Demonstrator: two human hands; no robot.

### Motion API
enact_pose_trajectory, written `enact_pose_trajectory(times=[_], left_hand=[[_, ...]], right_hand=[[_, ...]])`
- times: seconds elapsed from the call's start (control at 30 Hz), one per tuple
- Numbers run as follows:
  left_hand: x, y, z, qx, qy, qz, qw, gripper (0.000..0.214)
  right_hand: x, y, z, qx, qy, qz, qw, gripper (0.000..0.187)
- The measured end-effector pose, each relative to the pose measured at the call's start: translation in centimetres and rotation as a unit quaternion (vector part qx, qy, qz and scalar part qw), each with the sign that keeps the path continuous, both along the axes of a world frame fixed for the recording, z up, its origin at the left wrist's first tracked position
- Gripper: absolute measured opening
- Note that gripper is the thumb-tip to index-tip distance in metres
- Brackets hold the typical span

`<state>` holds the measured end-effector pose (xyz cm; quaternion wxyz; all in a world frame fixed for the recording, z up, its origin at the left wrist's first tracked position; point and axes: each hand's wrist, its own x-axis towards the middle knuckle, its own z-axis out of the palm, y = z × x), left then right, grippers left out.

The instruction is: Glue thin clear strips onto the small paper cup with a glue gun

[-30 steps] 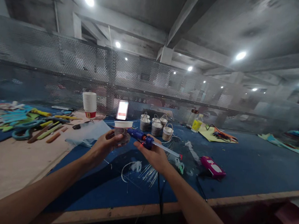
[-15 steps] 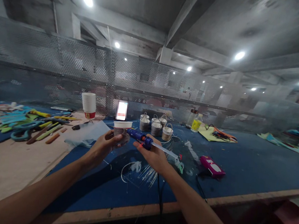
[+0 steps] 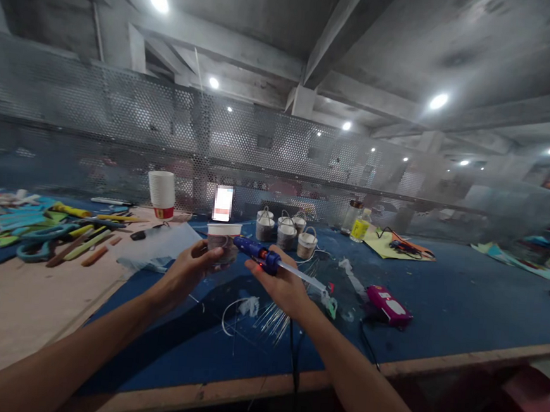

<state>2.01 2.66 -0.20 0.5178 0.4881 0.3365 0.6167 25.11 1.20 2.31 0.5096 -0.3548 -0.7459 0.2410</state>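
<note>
My left hand (image 3: 188,269) is wrapped around a small paper cup (image 3: 223,240) with a white rim and a dark wrapped body, held above the blue table (image 3: 462,309). My right hand (image 3: 285,286) grips a blue glue gun (image 3: 258,252) whose nozzle touches the cup's side. A clear glue stick (image 3: 302,275) juts out of the gun's back. The gun's black cord (image 3: 293,353) drops toward the table's near edge.
Several small wrapped cups with handles (image 3: 285,231) stand behind my hands, with a stack of white cups (image 3: 160,192) to the left. Scissors and coloured strips (image 3: 58,230) lie at far left, a pink device (image 3: 388,304) at right, loose glue sticks (image 3: 273,320) below my hands.
Nothing has moved apart from a slight drift of the camera; both hands stay on the cup and the glue gun.
</note>
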Motion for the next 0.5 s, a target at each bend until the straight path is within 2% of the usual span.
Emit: enact_pose_trajectory(times=[0.5], left_hand=[[0.4,-0.8,1.2,-0.008,-0.023,-0.002,1.000,0.052]], right_hand=[[0.2,0.4,-0.1,0.001,-0.002,-0.005,1.000,0.041]])
